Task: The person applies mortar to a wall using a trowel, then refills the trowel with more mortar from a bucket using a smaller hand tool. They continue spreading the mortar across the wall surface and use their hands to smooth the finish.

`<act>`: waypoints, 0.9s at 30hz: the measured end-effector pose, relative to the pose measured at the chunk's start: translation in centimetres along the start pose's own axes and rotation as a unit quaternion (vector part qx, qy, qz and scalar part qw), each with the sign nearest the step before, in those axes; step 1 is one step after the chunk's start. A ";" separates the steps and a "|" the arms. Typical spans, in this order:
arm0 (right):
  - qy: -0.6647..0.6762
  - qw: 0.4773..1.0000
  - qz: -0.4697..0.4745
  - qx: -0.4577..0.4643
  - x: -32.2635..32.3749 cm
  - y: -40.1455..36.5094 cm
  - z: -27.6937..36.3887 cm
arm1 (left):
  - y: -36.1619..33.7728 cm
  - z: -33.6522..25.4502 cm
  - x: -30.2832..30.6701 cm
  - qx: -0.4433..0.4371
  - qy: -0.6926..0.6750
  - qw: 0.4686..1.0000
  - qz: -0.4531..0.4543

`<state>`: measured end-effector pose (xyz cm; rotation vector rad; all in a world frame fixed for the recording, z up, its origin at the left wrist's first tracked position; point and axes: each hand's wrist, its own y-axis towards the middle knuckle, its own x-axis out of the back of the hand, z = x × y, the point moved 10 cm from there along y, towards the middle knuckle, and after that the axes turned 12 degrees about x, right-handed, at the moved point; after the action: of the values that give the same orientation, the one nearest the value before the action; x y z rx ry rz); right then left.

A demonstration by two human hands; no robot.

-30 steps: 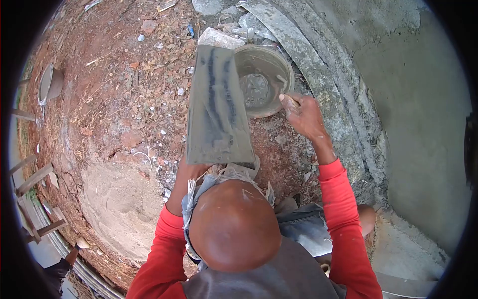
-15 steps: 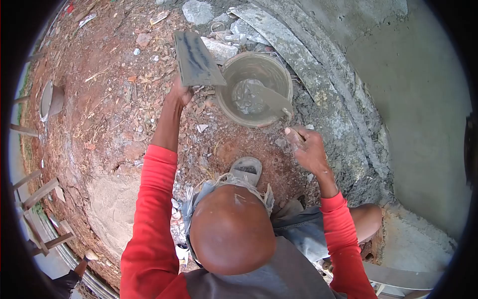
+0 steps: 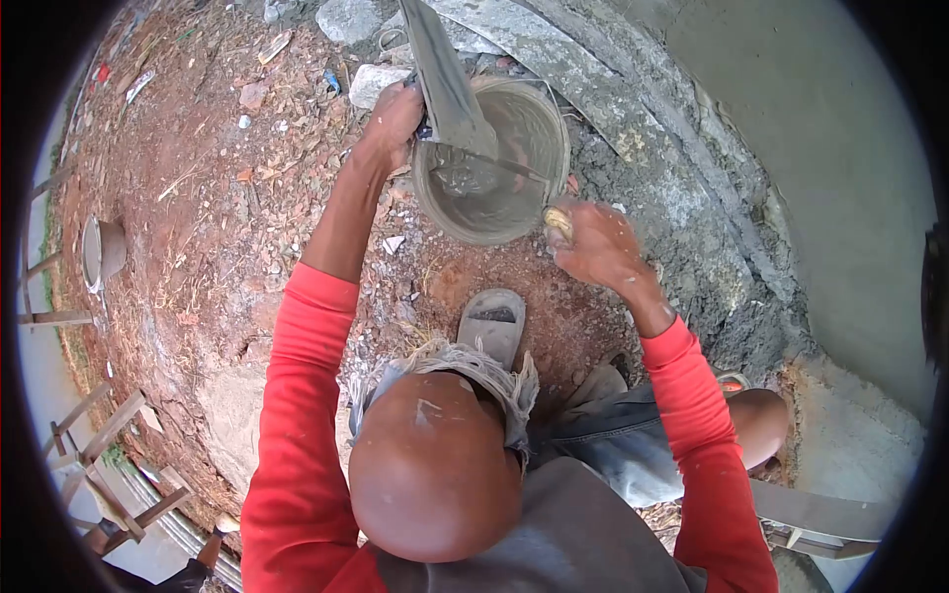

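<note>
Since the earlier frame the left hand (image 3: 395, 117) has swung the flat board (image 3: 450, 84) from the ground beside the bucket (image 3: 465, 229) to over its far rim. It is now tipped steeply, low edge inside. The right hand (image 3: 591, 245) has closed in on the near rim. It is fisted around the yellowish handle of a trowel (image 3: 559, 221) that points into the bucket, which sits between the two hands.

The left hand clamps the board's edge. With the board this steep, wet mix could slide off sideways and land on the dirt left of that hand. The board's weight pressing on the rim could tip the bucket towards the right hand. The sandal (image 3: 492, 321) just below the right hand stands where any spill would fall.

The left fingers are hidden behind the board. The trowel blade is barely distinguishable from the grey mix, and the board covers part of the bucket's contents.
</note>
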<state>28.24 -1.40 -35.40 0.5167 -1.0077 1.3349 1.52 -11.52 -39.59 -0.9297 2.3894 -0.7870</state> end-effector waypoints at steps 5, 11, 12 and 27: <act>-0.042 0.993 -0.081 0.070 -1.9 5.2 0.6 | 0.5 0.1 -0.1 -0.061 -0.001 0.998 -0.007; -0.287 0.939 -0.081 0.169 -10.1 2.6 5.9 | 2.3 0.9 -0.7 -0.049 0.033 0.998 -0.017; -0.283 0.943 -0.063 0.166 -9.8 2.0 5.1 | 2.1 1.1 -0.7 -0.052 0.029 0.998 -0.026; -0.258 0.950 -0.126 0.120 -4.0 -2.4 1.9 | 2.8 0.4 -5.7 -0.039 0.021 0.997 -0.069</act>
<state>30.25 -5.65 -37.25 1.1855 -1.1553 1.1184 4.27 -5.86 -40.59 -1.1301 2.4271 -0.7762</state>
